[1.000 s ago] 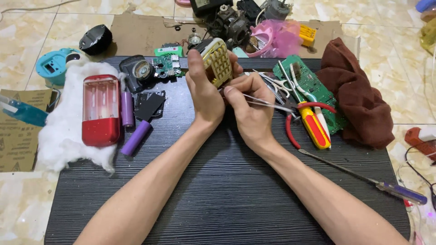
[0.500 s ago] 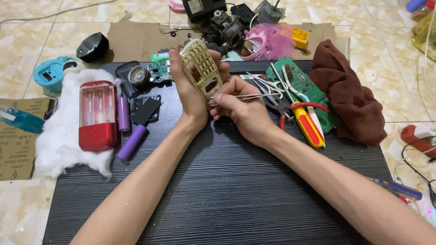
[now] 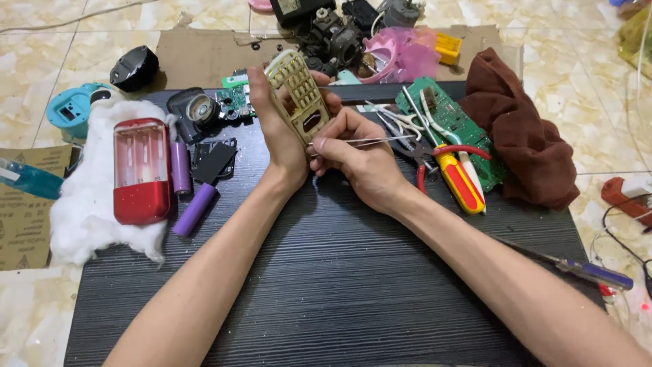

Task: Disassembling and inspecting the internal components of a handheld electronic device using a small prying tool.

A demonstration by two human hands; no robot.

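Note:
My left hand (image 3: 282,129) holds a beige keypad frame (image 3: 299,92) with rows of small rectangular holes, tilted up over a dark ribbed mat (image 3: 326,272). My right hand (image 3: 360,160) pinches thin metal tweezers (image 3: 370,142) whose shaft points right; its tip end sits against the lower part of the frame. Both hands touch each other near the frame's bottom edge.
A red and clear case (image 3: 140,170) lies on white cotton (image 3: 81,211) at left, beside purple cylindrical cells (image 3: 193,209). A green circuit board (image 3: 451,122), red-yellow pliers (image 3: 456,178), a brown cloth (image 3: 519,143) and a purple-handled screwdriver (image 3: 591,272) lie right.
Both hands have shifted slightly toward me and left on the mat with the frame. The frame is now more upright, and the tweezers lie flatter against it.

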